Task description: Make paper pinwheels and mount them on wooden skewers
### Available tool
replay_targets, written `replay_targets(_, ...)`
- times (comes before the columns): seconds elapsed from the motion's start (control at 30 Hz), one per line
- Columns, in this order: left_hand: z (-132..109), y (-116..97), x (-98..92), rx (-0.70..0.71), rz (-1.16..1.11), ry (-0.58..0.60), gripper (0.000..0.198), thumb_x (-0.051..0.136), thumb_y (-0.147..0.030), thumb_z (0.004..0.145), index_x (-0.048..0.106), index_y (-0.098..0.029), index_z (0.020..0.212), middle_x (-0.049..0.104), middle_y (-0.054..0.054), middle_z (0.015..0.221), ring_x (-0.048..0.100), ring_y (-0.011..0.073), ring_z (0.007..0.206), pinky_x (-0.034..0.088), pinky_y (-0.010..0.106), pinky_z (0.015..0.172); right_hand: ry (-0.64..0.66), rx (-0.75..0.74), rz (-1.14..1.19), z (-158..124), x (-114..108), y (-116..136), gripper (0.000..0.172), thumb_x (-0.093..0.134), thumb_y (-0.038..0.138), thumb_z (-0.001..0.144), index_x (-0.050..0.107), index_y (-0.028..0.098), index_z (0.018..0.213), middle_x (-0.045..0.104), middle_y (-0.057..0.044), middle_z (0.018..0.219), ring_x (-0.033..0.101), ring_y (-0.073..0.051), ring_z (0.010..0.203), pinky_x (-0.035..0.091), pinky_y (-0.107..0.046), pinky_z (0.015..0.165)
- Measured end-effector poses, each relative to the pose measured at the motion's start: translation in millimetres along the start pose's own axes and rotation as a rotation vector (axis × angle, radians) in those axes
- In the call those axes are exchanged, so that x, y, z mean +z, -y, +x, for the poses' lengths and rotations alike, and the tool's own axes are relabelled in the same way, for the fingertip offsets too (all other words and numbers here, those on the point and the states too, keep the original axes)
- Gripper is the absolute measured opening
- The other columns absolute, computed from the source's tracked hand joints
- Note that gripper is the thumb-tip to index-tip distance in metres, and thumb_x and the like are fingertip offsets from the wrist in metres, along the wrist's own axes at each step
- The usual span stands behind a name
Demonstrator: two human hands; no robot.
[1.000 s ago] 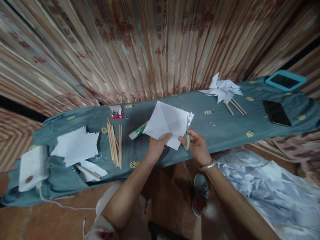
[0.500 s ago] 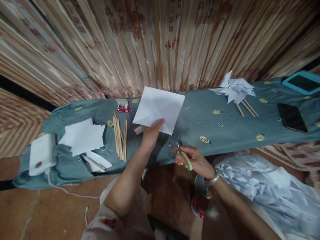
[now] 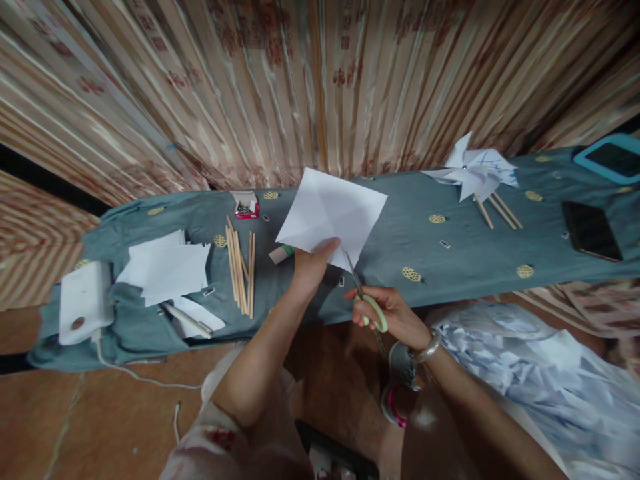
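Observation:
My left hand (image 3: pixel 311 268) pinches a square sheet of white paper (image 3: pixel 336 203) along its near edge, thumb on top and fingers hidden beneath. Creases run across the sheet, which is held above the cloth. In my right hand (image 3: pixel 397 319) is a pair of scissors (image 3: pixel 379 313) with light green handles. The blades reach over the sheet's near corner, pointing toward its middle; whether they are fully closed I cannot tell. Partly under my left wrist lies a small white and green piece (image 3: pixel 281 254), probably card or a box.
Wooden sticks (image 3: pixel 240 273), a red box of small metal pieces (image 3: pixel 246 205), stacked paper (image 3: pixel 175 272), a pen (image 3: pixel 187 319) and a white device (image 3: pixel 86 303) lie left on the cloth (image 3: pixel 400 247). Paper pinwheels (image 3: pixel 473 175), a phone (image 3: pixel 591 230) and a blue-framed tablet (image 3: pixel 613 159) lie right. A plastic bag of scraps (image 3: pixel 530 373) stands near.
The scissor blades have moved from the sheet's near corner inward over the paper. The sheet has turned slightly and shifted right with my left hand.

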State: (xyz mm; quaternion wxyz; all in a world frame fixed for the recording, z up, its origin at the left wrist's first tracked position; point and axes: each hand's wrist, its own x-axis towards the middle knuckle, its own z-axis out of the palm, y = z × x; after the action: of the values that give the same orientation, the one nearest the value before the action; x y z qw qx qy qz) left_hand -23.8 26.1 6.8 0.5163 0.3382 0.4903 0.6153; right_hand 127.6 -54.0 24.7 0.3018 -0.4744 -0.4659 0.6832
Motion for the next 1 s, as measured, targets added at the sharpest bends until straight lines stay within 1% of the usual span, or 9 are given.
replay_targets(0.2,-0.2,-0.2,0.1,-0.020,0.005,0.003,0.039,0.077,-0.025,0.058,0.065,-0.017,0.094,0.072,0.007,0.098,0.065,0.0241,0.098,0.050,0.036,0.086,-0.021,0.003,0.026,0.6,0.4,-2.8,0.047,0.078,0.055,0.061,0.068,0.016,0.084,0.059,0.003,0.055,0.053,-0.008,0.049,0.042,-0.020,0.047)
replay_targets(0.33,-0.3,-0.2,0.0,-0.028,0.004,-0.002,0.033,0.077,-0.026,0.058,0.066,-0.017,0.087,0.072,0.007,0.094,0.066,0.0246,0.094,0.051,0.037,0.085,-0.019,0.013,0.046,0.5,0.0,-3.8,0.047,0.080,0.053,0.059,0.069,0.016,0.085,0.059,0.004,0.055,0.052,-0.007,0.048,0.044,-0.020,0.048)
replay_targets(0.5,0.9,0.2,-1.1,-0.027,0.001,0.006,0.035,0.078,-0.026,0.056,0.066,-0.016,0.087,0.072,0.007,0.094,0.065,0.0243,0.095,0.050,0.037,0.086,-0.036,0.019,0.060,0.7,-0.2,-6.1,0.047,0.083,0.050,0.056,0.070,0.016,0.086,0.058,0.004,0.053,0.052,-0.007,0.048,0.044,-0.020,0.048)
replay_targets(0.67,0.5,-0.8,-0.8,-0.030,-0.003,-0.001,0.037,0.079,-0.026,0.055,0.066,-0.017,0.088,0.071,0.007,0.094,0.065,0.0242,0.094,0.050,0.037,0.085,-0.042,0.005,0.039,1.5,-0.1,-7.9,0.048,0.081,0.052,0.057,0.070,0.016,0.086,0.058,0.004,0.053,0.052,-0.007,0.048,0.043,-0.020,0.048)
replay_targets(0.83,-2.9,0.4,1.1,-0.022,-0.038,0.052,0.039,0.079,-0.026,0.055,0.066,-0.016,0.090,0.071,0.007,0.095,0.065,0.0224,0.090,0.050,0.036,0.086,-0.057,-0.015,0.025,2.5,-1.0,-7.7,0.046,0.081,0.051,0.058,0.070,0.016,0.085,0.059,0.004,0.054,0.052,-0.008,0.049,0.043,-0.021,0.048)
replay_targets(1.0,-4.6,1.3,2.0,-0.041,-0.046,0.065,0.035,0.077,-0.026,0.058,0.067,-0.016,0.090,0.071,0.007,0.096,0.064,0.0212,0.087,0.050,0.035,0.083,-0.062,-0.029,0.037,3.2,-1.0,-8.3,0.045,0.080,0.050,0.060,0.070,0.016,0.086,0.058,0.004,0.054,0.051,-0.008,0.048,0.042,-0.021,0.047)
